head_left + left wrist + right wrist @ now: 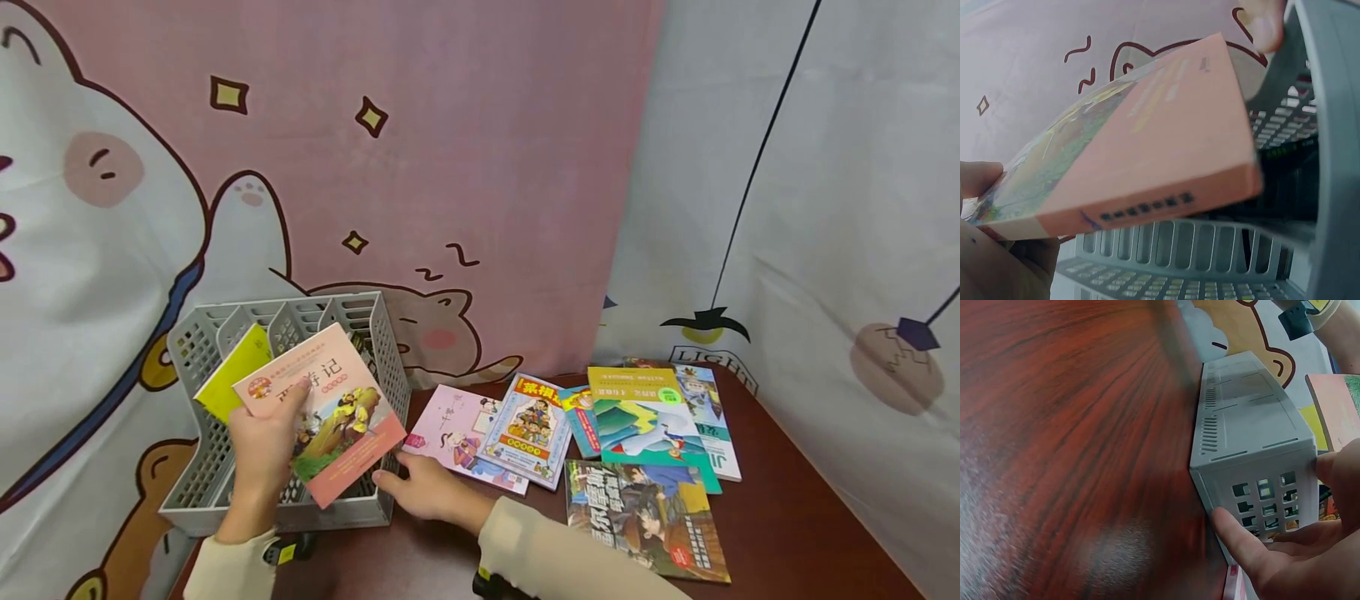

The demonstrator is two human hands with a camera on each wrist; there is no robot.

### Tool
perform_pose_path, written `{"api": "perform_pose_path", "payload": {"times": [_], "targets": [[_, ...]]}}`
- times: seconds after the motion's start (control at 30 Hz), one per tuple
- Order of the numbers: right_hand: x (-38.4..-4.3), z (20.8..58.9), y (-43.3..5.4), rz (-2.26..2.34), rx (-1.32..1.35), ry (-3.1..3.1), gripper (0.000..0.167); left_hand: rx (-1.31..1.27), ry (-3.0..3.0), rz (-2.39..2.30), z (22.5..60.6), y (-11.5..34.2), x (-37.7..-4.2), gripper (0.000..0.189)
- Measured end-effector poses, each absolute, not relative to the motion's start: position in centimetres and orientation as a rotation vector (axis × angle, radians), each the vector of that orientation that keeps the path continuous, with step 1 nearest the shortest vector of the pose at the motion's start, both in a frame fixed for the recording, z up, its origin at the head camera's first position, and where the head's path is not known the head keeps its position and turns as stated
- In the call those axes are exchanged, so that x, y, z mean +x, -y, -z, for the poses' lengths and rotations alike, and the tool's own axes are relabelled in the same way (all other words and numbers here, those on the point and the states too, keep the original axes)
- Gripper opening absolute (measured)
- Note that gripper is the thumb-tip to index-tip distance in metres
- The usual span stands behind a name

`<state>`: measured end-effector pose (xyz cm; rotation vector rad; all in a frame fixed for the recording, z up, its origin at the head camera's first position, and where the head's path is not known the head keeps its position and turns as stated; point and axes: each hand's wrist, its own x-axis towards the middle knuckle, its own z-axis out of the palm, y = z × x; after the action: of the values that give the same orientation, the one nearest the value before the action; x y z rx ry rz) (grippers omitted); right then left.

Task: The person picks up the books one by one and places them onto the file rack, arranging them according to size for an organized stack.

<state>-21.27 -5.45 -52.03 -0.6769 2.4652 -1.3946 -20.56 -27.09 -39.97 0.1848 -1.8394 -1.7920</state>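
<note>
Nearest me, the left hand holds the pink book by its left edge, thumb across the cover. The book is tilted up over the rack, its top end up and to the left, its bottom end down and to the right. That slant is what counts, I'd judge: the long axis runs askew to the dividers, and the cover faces the person, so its flat side lies across several slots.

The right hand grips the rack's right wall near the front, close by the book's lower right corner. From the head view I can't tell whether those two touch; the left wrist view shows them apart.

Behind the left hand a yellow book leans; whether it's held too or sits in a slot, I cannot tell.

To the right on the table, a dark comic lies nearest, with a lilac book and a green book beyond it.

The left wrist view alone gives the pink book's thickness and printed spine. Only the right wrist view shows clearly a finger lying against the wall's outer face, low by the tabletop.
</note>
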Motion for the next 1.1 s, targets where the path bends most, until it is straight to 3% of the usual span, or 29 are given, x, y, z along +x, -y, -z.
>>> {"api": "perform_pose_path", "payload": {"times": [0.43,0.8,1.1], "targets": [[-20.5,51.1,5.6,1.354,-0.579,-2.497,0.074,0.272,1.862,1.693,39.2,30.2,-19.8,0.048],[-20.6,51.3,5.7,1.329,-0.568,-2.528,0.075,0.349,1.781,1.722,38.0,33.6,-20.0,0.032],[-20.7,51.6,5.6,1.330,-0.546,-2.510,0.077,0.287,1.682,1.714,35.7,34.3,-19.3,0.033]]}}
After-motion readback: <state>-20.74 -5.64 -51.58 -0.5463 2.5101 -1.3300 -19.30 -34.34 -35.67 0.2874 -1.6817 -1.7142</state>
